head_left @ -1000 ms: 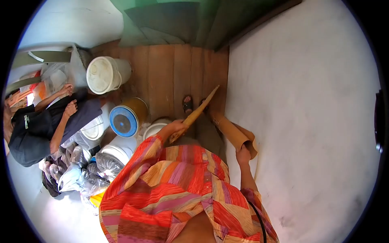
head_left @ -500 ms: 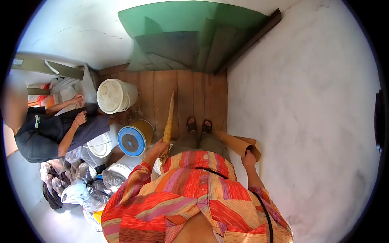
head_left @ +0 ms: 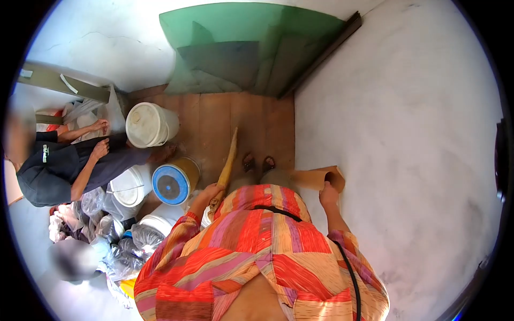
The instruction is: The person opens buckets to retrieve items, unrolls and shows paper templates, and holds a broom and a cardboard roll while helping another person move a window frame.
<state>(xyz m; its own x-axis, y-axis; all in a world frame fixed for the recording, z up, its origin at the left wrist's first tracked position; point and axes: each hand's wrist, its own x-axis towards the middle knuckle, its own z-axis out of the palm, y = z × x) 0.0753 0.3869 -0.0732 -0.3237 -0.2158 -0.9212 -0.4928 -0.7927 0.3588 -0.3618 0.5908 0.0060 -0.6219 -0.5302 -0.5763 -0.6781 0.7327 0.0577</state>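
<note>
My left hand (head_left: 209, 195) is closed around the thick end of a long, tapering yellow-brown stick (head_left: 228, 161). Its thin tip points away over the floor, left of my feet. I cannot make out exactly what kind of thing the stick is. On the other side, my right hand (head_left: 329, 195) grips the open end of a brown rolled sheet (head_left: 310, 178), which looks like cardboard or stiff paper. The roll lies beside my right leg, near the wall, and some of my fingers are hidden at its rim.
A person in dark clothes (head_left: 48, 174) sits at left. Near them stand a white bucket (head_left: 144, 125), a blue-lidded tub (head_left: 172, 184) and plastic bags (head_left: 120, 257). Green glass sheets (head_left: 230, 48) lean at the back above the wooden floor (head_left: 214, 115). A white wall (head_left: 396, 134) rises at right.
The view has shifted slightly. Both hands keep their holds, the stick's tip has swung a little to the right, and a blurred round shape has appeared at lower left.
</note>
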